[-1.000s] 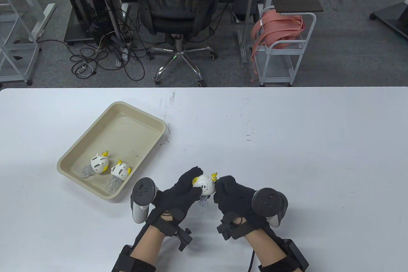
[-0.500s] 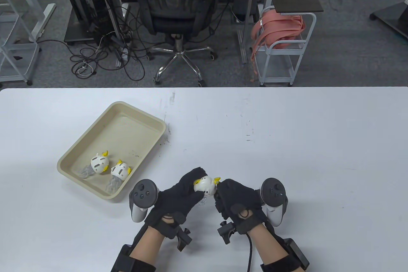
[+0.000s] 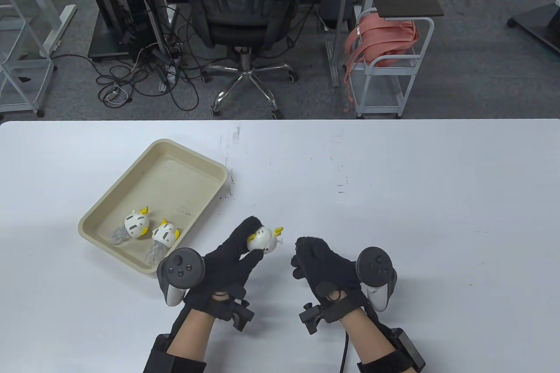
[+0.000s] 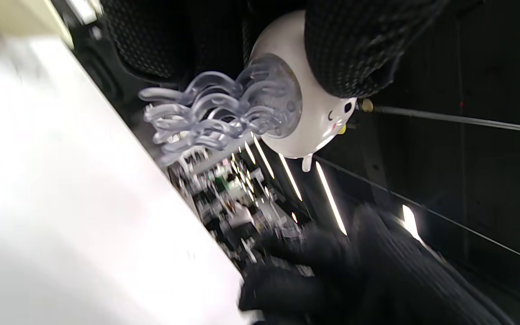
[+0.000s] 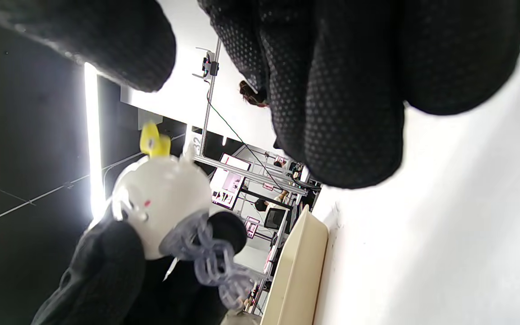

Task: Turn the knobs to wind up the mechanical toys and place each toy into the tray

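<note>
**Poster 1:** Table view, anyone spot a brand or label on these? The left hand (image 3: pixel 227 259) grips a white toy (image 3: pixel 261 241) with yellow bits, lifted above the desk (image 3: pixel 393 180), near the near edge and just right of the tray (image 3: pixel 175 148).

**Poster 2:** No readable writing anywhere on it. In the left wrist view the toy (image 4: pixel 300 113) only has a little painted face, a dark eye and a pink cheek mark, nothing else. Same in the right wrist view, where the toy (image 5: pixel 160 203) shows a small red mark and the yellow piece on top.

**Poster 1:** Which way does it point?

**Poster 2:** From above, the yellow end and a small white knob point right, toward the right hand (image 3: pixel 326 270). The clear tentacles (image 4: pixel 206 113) hang off the opposite, flat side of the body, so the long axis runs from yellow top to tentacles, tilted rather than upright.

**Poster 1:** And the right hand?

**Poster 2:** Holding nothing, fingers loosely curled, apart from the toy, just above the desk near its near edge.

**Poster 1:** Tray contents?

**Poster 2:** Two more toys (image 3: pixel 151 229) of the same kind lie side by side in the tray's near corner, yellow ends pointing up-right, tentacles trailing toward the near-left. The tray sits on the desk's left half, turned at an angle to the desk's edges.
</note>
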{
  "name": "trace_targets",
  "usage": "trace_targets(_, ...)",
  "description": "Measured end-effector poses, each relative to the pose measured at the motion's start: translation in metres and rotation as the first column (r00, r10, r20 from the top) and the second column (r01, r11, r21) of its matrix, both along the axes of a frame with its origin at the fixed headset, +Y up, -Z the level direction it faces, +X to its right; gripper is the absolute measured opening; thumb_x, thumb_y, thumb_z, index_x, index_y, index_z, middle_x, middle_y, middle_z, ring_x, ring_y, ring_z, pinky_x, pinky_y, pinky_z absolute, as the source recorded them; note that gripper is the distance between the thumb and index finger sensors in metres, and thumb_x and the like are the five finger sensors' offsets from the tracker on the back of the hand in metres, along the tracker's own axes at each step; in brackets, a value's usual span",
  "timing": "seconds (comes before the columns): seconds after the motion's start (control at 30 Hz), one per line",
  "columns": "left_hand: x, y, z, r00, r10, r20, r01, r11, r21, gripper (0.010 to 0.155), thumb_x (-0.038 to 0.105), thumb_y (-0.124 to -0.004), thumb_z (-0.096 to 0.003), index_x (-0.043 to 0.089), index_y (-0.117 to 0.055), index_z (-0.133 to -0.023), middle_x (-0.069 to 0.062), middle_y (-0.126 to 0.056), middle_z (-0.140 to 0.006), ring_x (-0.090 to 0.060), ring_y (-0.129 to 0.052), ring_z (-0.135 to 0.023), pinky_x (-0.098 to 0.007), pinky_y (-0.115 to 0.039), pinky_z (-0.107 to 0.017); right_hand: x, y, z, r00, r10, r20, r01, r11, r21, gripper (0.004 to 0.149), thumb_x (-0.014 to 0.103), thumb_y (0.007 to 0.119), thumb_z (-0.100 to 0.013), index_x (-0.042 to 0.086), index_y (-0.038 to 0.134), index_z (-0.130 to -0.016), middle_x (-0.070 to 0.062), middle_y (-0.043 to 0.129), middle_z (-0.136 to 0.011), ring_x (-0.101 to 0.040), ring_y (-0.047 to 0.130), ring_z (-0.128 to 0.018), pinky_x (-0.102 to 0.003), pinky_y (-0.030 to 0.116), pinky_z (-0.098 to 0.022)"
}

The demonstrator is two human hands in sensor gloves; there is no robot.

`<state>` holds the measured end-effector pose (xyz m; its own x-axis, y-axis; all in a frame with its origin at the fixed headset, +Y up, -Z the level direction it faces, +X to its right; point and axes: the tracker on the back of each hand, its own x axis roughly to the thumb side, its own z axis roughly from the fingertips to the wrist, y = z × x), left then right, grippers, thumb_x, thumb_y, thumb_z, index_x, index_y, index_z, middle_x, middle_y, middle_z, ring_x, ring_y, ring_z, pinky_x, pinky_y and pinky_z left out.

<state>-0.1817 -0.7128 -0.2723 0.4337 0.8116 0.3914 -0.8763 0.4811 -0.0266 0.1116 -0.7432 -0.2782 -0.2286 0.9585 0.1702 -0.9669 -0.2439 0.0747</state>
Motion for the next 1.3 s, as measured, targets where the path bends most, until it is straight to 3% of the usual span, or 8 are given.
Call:
trace_targets(0.17,-0.026,0.013,0.004,0.948,-0.205,-0.245,0.228,0.971,0.068,0.066,0.033,-0.083,-0.0477,0.028,-0.058,-0.109,-0.008,-0.073,-0.109,-0.032,-0.098,-0.082,-0.052,-0.075,-0.066,0.0,0.0,0.001,0.999,0.04,-0.001,-0.04,0.999,0.016,0.077,0.051,0.077,-0.05,-0.009,0.066,-0.097,-0.03,0.089,-0.082,-0.042,0.097,-0.058,-0.06,0.077,-0.044)
trace_targets(0.33,-0.047,0.017,0.005,0.751,-0.46,-0.473,0.507,0.861,-0.032,0.066,0.033,-0.083,-0.0477,0.03,-0.059,-0.109,-0.008,-0.073,-0.11,-0.033,-0.097,-0.083,-0.052,-0.074,-0.066,-0.001,0.0,0.002,0.998,0.06,-0.006,-0.06,0.998,0.029,0.083,0.055,0.077,-0.05,-0.008,0.061,-0.101,-0.033,0.081,-0.09,-0.048,0.089,-0.068,-0.065,0.069,-0.05)
trace_targets(0.57,-0.076,0.011,0.002,0.512,-0.613,-0.601,0.626,0.746,-0.227,0.065,0.031,-0.083,-0.0481,0.031,-0.059,-0.109,-0.009,-0.072,-0.11,-0.035,-0.096,-0.084,-0.053,-0.073,-0.067,-0.001,0.0,0.002,0.997,0.075,-0.015,-0.075,0.997,0.029,0.083,0.055,0.077,-0.05,-0.007,0.06,-0.102,-0.034,0.077,-0.093,-0.05,0.085,-0.071,-0.066,0.066,-0.052)
trace_targets(0.63,-0.083,0.008,0.001,0.477,-0.636,-0.607,0.639,0.725,-0.257,0.065,0.031,-0.083,-0.0481,0.031,-0.059,-0.109,-0.009,-0.072,-0.11,-0.035,-0.096,-0.084,-0.053,-0.073,-0.067,-0.001,0.0,0.002,0.997,0.076,-0.018,-0.076,0.997,0.026,0.083,0.055,0.076,-0.05,-0.008,0.06,-0.102,-0.034,0.076,-0.094,-0.05,0.085,-0.072,-0.067,0.066,-0.053)
trace_targets(0.87,-0.088,-0.008,-0.008,0.43,-0.71,-0.558,0.653,0.671,-0.351,0.065,0.031,-0.083,-0.0484,0.032,-0.059,-0.108,-0.009,-0.071,-0.111,-0.035,-0.095,-0.085,-0.054,-0.071,-0.067,-0.002,0.0,0.003,0.997,0.078,-0.022,-0.078,0.997,0.025,0.083,0.054,0.076,-0.05,-0.008,0.06,-0.102,-0.035,0.076,-0.094,-0.051,0.084,-0.072,-0.067,0.065,-0.053)
trace_targets(1.3,-0.094,-0.015,-0.011,0.474,-0.695,-0.541,0.611,0.702,-0.366,0.065,0.031,-0.082,-0.0502,0.031,-0.056,-0.11,-0.005,-0.067,-0.113,-0.036,-0.091,-0.089,-0.055,-0.069,-0.069,-0.005,-0.001,0.002,0.997,0.071,-0.043,-0.07,0.997,0.027,0.083,0.054,0.076,-0.05,-0.008,0.059,-0.102,-0.035,0.074,-0.095,-0.052,0.082,-0.074,-0.068,0.063,-0.054)
